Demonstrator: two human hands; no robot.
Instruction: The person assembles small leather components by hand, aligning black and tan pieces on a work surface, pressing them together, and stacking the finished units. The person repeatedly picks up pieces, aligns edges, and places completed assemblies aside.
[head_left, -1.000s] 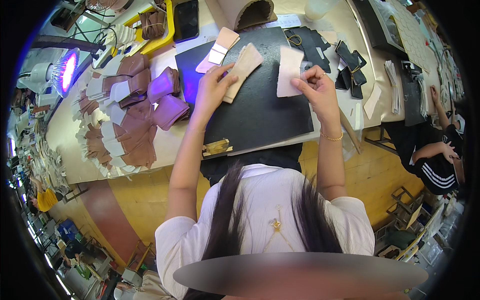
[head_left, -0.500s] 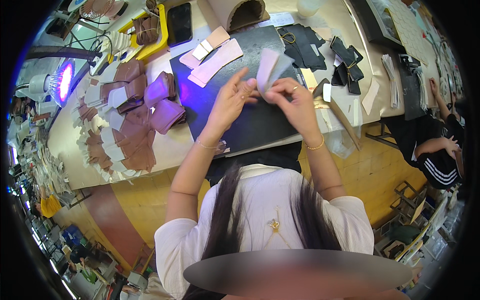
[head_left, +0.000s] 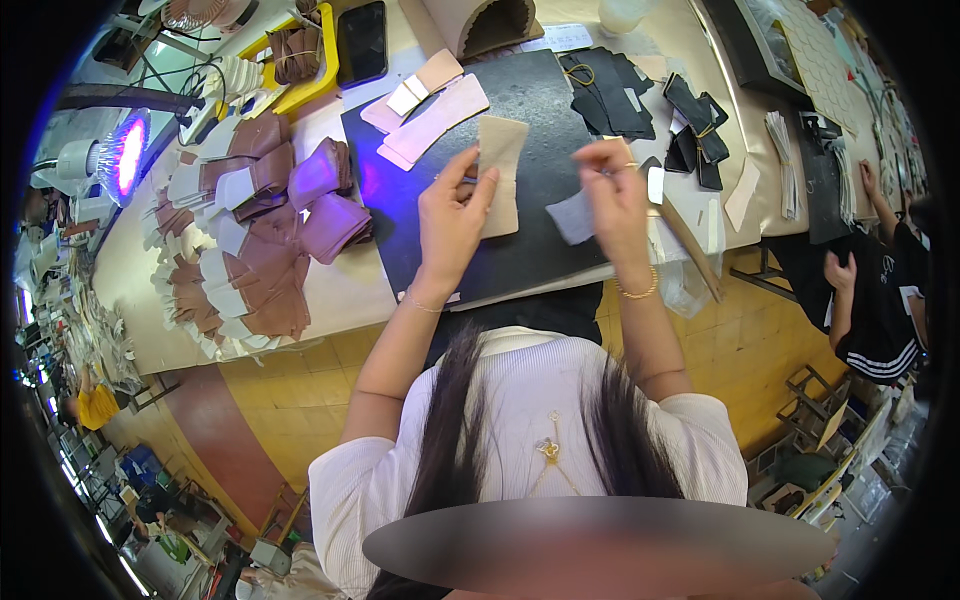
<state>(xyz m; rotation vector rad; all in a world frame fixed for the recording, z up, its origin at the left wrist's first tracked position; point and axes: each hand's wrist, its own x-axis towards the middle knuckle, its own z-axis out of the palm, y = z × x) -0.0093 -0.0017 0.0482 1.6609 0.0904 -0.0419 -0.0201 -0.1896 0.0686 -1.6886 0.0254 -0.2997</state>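
My left hand [head_left: 457,215] is closed on the near-left edge of a tan leather strip [head_left: 503,152], thumb and fingers pinching it above a black mat [head_left: 400,222]. To the right, my right hand [head_left: 617,200] hovers over the mat with fingers curled, slightly blurred. A thin grey sheet [head_left: 571,218] sticks out from under its left side; the spot where the fingers meet it is hidden. Beyond my left hand, pale pink leather strips [head_left: 437,122] lie across the mat's far left part, with a shorter tan piece [head_left: 438,70] on top.
Fanned stacks of brown leather pieces [head_left: 275,235] cover the table's left, beside a glowing lamp [head_left: 128,158]. A yellow tray [head_left: 325,65] and a phone [head_left: 361,45] are at the back left. Black leather pieces [head_left: 612,92] and a wooden-handled tool [head_left: 690,250] lie right. Another person [head_left: 875,300] is far right.
The tan strip, curled between both hands before, now extends flat from my left hand. My right hand has moved right, away from the strip, with the grey sheet at its side.
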